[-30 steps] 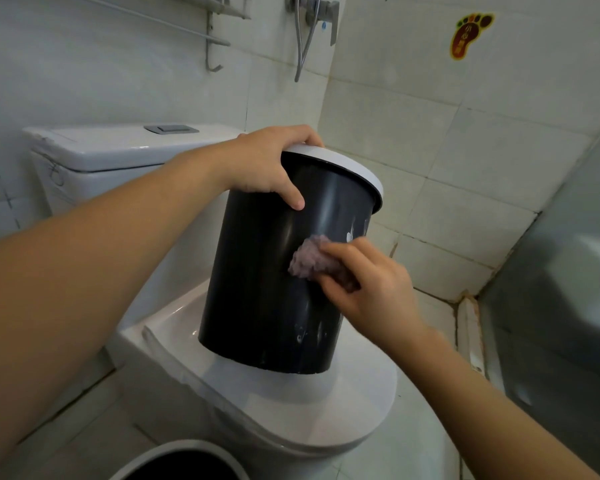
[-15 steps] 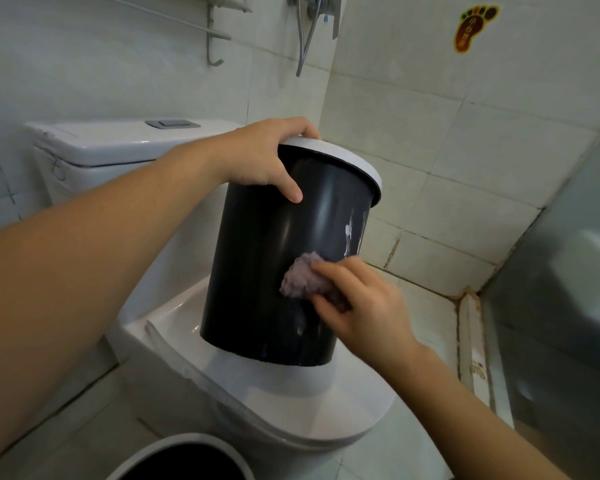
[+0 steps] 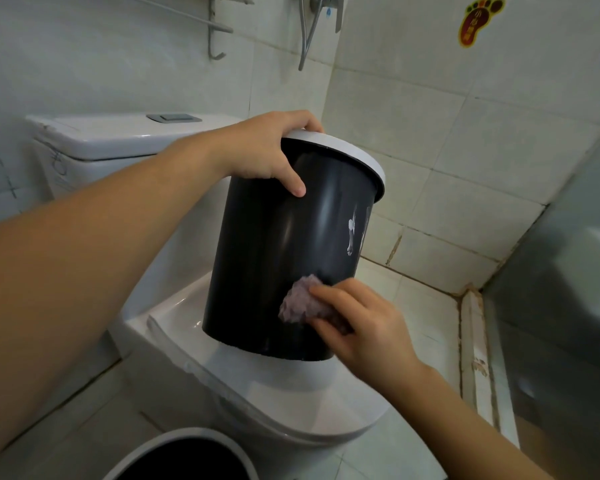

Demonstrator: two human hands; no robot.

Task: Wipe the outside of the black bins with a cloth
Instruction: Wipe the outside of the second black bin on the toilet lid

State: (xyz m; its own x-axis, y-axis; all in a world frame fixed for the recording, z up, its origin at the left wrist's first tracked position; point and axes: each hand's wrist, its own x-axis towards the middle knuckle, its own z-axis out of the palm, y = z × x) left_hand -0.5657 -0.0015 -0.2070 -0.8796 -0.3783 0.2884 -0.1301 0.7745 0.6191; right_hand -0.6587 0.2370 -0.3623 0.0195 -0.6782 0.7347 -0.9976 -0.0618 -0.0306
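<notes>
Your right hand pinches the cloth, now slid down near the bin base; your left hand grips its rim on the toilet lid; white streaks above remain unwiped.

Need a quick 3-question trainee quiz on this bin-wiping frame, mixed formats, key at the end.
1. True or false: the left hand grips the white rim of the black plastic bin.
2. Multiple choice: the right hand presses the crumpled purple cloth against which part of the bin's outside? A) near the rim B) the lower wall C) the underside
3. Fill in: the bin's base rests on the closed white ___ lid.

Key: 1 true. 2 B. 3 toilet. White streaks on the upper wall are not yet wiped; a second white-rimmed bin stands at the bottom edge.
</notes>
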